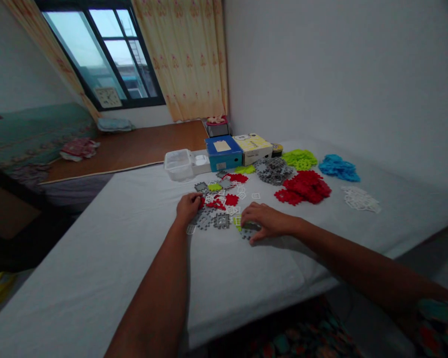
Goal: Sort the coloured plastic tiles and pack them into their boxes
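My left hand point(188, 208) is at the left side of a loose spread of plastic pieces, its fingers closed at the edge of a red toothed piece, partly hidden by the fingertips. My right hand point(265, 220) curls its fingers and thumb round a grey toothed piece point(247, 233) low on the table, beside a lime-green one point(237, 222). Between the hands lie a square grey piece point(221, 221), red pieces point(231, 200) and small white frame-like pieces point(256, 196). More grey pieces point(204, 220) lie just below my left hand.
Sorted piles stand at the back right: grey point(272, 170), red point(308, 187), lime green point(300, 159), blue point(339, 167) and white point(360, 199). A clear plastic container point(178, 165), a blue box point(224, 153) and a yellow-white box point(252, 148) line the back of the white-covered table point(134, 258).
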The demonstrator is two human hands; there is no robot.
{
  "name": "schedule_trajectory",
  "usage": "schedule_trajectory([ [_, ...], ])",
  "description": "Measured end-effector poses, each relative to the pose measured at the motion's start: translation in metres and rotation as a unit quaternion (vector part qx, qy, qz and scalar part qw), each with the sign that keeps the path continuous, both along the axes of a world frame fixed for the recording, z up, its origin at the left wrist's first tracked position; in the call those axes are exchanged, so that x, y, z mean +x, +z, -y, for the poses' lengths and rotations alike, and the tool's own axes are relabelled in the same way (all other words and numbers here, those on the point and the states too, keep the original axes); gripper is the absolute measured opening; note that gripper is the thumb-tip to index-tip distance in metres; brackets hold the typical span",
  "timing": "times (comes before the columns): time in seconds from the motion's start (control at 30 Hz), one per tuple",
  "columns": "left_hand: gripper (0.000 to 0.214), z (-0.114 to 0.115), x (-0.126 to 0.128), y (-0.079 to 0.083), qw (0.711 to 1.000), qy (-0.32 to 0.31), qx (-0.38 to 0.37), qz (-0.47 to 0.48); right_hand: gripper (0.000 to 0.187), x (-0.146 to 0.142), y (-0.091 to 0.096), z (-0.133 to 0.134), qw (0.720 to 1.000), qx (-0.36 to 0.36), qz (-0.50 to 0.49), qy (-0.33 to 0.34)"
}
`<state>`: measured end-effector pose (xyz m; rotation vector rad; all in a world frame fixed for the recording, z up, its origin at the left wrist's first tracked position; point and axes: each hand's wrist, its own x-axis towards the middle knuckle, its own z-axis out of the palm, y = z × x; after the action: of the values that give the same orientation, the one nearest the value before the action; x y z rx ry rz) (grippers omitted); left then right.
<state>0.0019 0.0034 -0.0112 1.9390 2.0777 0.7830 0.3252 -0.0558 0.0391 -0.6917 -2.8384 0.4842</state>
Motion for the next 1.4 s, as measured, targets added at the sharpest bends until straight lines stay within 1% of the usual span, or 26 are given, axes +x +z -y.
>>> schedule_trajectory([
  [0.07,0.036,0.000,0.001,0.000,1.000,0.004,-0.003,0.003,0.036,0.005,0.004,-0.009,1.000,-0.018,-0.024,0.003],
  [0.1,0.036,0.000,0.001,0.001,1.000,0.006,-0.004,0.004,0.030,0.004,0.005,-0.014,0.999,-0.018,-0.036,-0.005],
  [0.17,0.036,0.000,0.001,0.001,1.000,0.008,-0.006,0.006,0.024,-0.006,0.004,-0.021,0.998,-0.001,-0.044,-0.033],
  [0.2,0.036,0.000,0.001,0.000,1.000,0.009,-0.007,0.007,0.023,-0.014,0.003,-0.023,0.998,0.012,-0.038,-0.044],
  [0.33,0.035,0.001,0.000,0.000,1.000,0.005,-0.006,0.013,0.037,-0.050,-0.006,-0.027,0.998,0.044,0.016,-0.052],
  [0.4,0.035,0.001,0.001,0.001,1.000,0.004,-0.004,0.018,0.042,-0.061,-0.008,-0.027,0.997,0.049,0.020,-0.050],
  [0.53,0.035,0.003,0.003,0.003,1.000,0.003,-0.006,0.021,0.048,-0.069,-0.013,-0.024,1.000,0.019,-0.001,-0.016],
  [0.6,0.035,0.004,0.003,0.004,1.000,0.003,-0.008,0.021,0.061,-0.072,-0.019,-0.020,1.000,0.006,-0.018,-0.023],
  [0.67,0.036,0.004,0.004,0.005,1.000,0.000,-0.007,0.021,0.073,-0.076,-0.024,-0.015,0.998,0.011,-0.036,-0.048],
  [0.7,0.036,0.004,0.004,0.005,1.000,-0.001,-0.007,0.020,0.072,-0.078,-0.026,-0.012,0.997,0.018,-0.042,-0.059],
  [0.73,0.036,0.004,0.004,0.005,1.000,-0.001,-0.007,0.020,0.065,-0.080,-0.026,-0.010,0.997,0.025,-0.042,-0.064],
  [0.8,0.036,0.003,0.003,0.003,1.000,0.001,-0.006,0.022,0.043,-0.082,-0.025,-0.007,0.996,0.037,-0.036,-0.072],
  [0.87,0.036,0.003,0.002,0.002,1.000,0.001,-0.003,0.025,0.029,-0.078,-0.023,-0.009,0.995,0.045,-0.025,-0.090],
  [1.0,0.037,0.001,0.000,0.000,1.000,-0.004,-0.002,0.024,0.024,-0.052,-0.019,-0.026,0.989,0.033,-0.013,-0.141],
  [1.07,0.036,0.001,0.000,0.000,1.000,-0.005,-0.002,0.020,0.020,-0.034,-0.020,-0.040,0.987,0.007,-0.030,-0.158],
  [1.13,0.036,0.001,0.000,0.000,1.000,-0.005,-0.003,0.017,0.014,-0.017,-0.022,-0.053,0.979,-0.018,-0.066,-0.190],
  [1.23,0.036,0.001,0.000,0.002,1.000,-0.005,-0.004,0.014,0.016,0.003,-0.024,-0.067,0.960,-0.025,-0.110,-0.255],
  [1.27,0.036,0.002,0.000,0.002,1.000,-0.003,-0.006,0.014,0.017,0.007,-0.024,-0.069,0.956,-0.022,-0.115,-0.267],
  [1.33,0.037,0.002,0.000,0.002,1.000,0.000,-0.008,0.016,0.017,0.008,-0.025,-0.069,0.956,-0.019,-0.108,-0.271],
  [1.4,0.037,0.003,0.000,0.003,1.000,0.004,-0.009,0.019,0.020,0.005,-0.026,-0.066,0.962,-0.011,-0.076,-0.264],
])
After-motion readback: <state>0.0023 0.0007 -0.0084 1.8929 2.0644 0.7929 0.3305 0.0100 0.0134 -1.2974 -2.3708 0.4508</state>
